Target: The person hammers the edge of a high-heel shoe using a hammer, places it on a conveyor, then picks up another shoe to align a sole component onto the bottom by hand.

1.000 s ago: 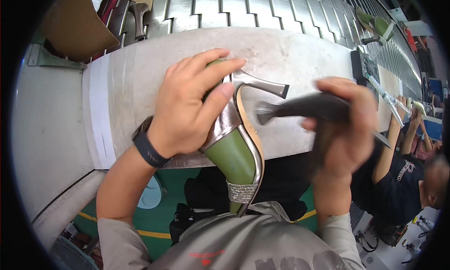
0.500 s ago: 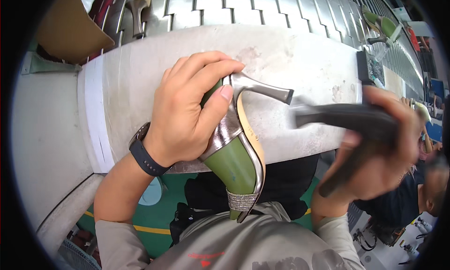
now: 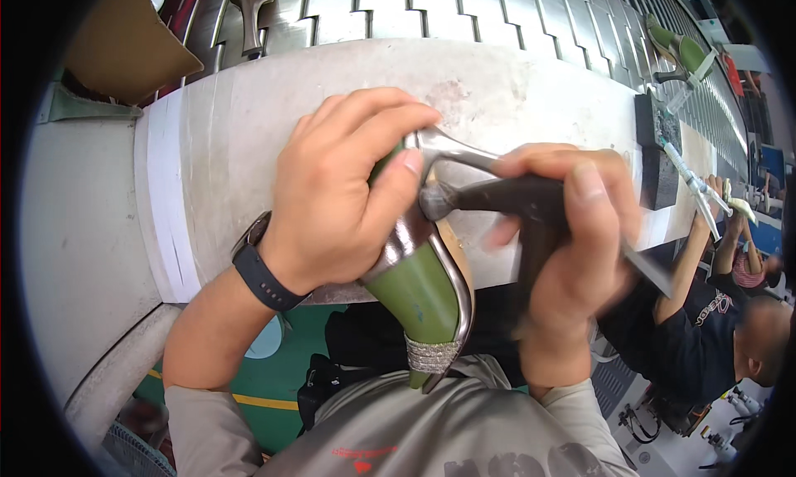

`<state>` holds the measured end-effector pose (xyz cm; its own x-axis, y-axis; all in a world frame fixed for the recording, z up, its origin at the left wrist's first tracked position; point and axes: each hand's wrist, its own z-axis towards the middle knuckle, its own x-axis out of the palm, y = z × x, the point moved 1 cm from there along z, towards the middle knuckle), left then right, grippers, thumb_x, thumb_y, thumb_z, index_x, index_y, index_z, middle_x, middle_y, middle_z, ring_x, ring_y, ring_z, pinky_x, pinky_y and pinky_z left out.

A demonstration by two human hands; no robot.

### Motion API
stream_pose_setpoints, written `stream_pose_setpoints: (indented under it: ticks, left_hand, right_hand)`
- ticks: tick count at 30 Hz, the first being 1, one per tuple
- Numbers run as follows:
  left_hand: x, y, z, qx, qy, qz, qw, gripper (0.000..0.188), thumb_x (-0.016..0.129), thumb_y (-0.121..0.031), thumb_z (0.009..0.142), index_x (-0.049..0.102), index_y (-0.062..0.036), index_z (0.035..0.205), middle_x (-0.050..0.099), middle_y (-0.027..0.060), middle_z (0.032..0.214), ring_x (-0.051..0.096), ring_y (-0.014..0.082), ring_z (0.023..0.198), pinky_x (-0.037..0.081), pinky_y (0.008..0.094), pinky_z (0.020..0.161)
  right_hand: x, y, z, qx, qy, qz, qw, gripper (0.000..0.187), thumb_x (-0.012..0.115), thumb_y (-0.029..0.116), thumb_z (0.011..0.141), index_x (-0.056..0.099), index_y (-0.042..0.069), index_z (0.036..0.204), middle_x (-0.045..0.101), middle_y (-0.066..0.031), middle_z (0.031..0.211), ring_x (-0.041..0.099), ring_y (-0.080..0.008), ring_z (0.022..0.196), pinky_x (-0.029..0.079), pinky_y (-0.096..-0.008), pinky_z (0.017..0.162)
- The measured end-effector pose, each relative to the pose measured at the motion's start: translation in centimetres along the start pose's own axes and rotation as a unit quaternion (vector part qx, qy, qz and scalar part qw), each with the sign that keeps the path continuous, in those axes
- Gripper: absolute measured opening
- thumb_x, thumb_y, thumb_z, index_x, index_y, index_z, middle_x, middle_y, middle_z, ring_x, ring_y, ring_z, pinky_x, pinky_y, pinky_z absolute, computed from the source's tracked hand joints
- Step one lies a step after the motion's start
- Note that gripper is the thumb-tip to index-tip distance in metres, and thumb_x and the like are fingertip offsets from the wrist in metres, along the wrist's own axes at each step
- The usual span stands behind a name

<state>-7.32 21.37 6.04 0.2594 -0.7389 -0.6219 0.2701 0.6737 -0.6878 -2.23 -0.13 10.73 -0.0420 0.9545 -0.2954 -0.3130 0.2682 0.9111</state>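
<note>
My left hand (image 3: 336,191) is closed around the back part of a green high-heeled shoe (image 3: 419,295) with metallic trim and a glittery band at its toe end. The shoe lies on its side, toe toward me, its metallic heel (image 3: 454,148) pointing right. In my right hand (image 3: 593,228) is a dark hammer (image 3: 506,197), somewhat blurred. Its rounded face is at the sole side of the shoe, just below where the heel begins; whether it touches cannot be made out. My right fingers lie near the heel's tip and partly hide it.
A pale worktable (image 3: 232,162) lies under the shoe. Behind it runs a metal slat conveyor (image 3: 381,21) carrying another heeled shoe (image 3: 250,17) and a green shoe (image 3: 684,50) farther right. A black block (image 3: 659,174) and syringe-like tubes (image 3: 688,174) are at the right, near a co-worker (image 3: 692,344).
My right hand has swung the hammer left, from beyond the heel's tip to the shoe's sole side at the heel base. My left hand and the shoe have barely moved.
</note>
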Motion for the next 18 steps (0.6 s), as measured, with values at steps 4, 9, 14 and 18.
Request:
stream_pose_setpoints:
  ticks: [4, 9, 14, 18]
  left_hand:
    - [-0.1, 0.5, -0.1, 0.005, 0.004, -0.005, 1.000, 0.034, 0.057, -0.012, 0.097, 0.071, 0.0018, 0.125, 0.067, 0.0213, 0.129, 0.064, 0.0366, 0.119, 0.049, 0.0427, 0.105]
    - [-0.6, 0.3, -0.5, -0.006, -0.017, -0.026, 1.000, 0.034, 0.058, -0.010, 0.095, 0.071, 0.0012, 0.125, 0.067, 0.0205, 0.129, 0.064, 0.0373, 0.116, 0.049, 0.0431, 0.103]
    - [-0.3, 0.8, -0.2, 0.008, -0.008, -0.004, 1.000, 0.035, 0.058, -0.011, 0.095, 0.071, 0.0009, 0.125, 0.068, 0.0206, 0.129, 0.064, 0.0379, 0.114, 0.050, 0.0430, 0.102]
    - [-0.7, 0.7, -0.4, 0.011, -0.009, -0.003, 1.000, 0.034, 0.058, -0.011, 0.096, 0.071, 0.0012, 0.125, 0.068, 0.0210, 0.129, 0.065, 0.0377, 0.115, 0.050, 0.0427, 0.103]
  right_hand:
    - [1.6, 0.9, 1.7, 0.081, 0.100, 0.114, 0.985, 0.036, 0.049, 0.024, 0.106, 0.067, -0.007, 0.103, 0.075, -0.0256, 0.093, 0.063, -0.0193, 0.054, 0.054, -0.0251, 0.056]
    - [0.5, 0.5, -0.1, 0.059, 0.012, 0.206, 0.977, 0.039, 0.047, 0.029, 0.108, 0.063, -0.006, 0.105, 0.072, -0.0281, 0.098, 0.061, -0.0194, 0.052, 0.053, -0.0272, 0.053]
    - [1.8, 0.1, 0.2, 0.084, 0.076, 0.198, 0.974, 0.032, 0.051, 0.022, 0.105, 0.064, -0.007, 0.101, 0.074, -0.0278, 0.094, 0.063, -0.0192, 0.054, 0.053, -0.0278, 0.053]
    - [3.2, 3.1, 4.0, 0.131, 0.166, 0.104, 0.972, 0.037, 0.053, 0.026, 0.103, 0.068, -0.007, 0.095, 0.075, -0.0237, 0.088, 0.061, -0.0173, 0.050, 0.050, -0.0254, 0.050]
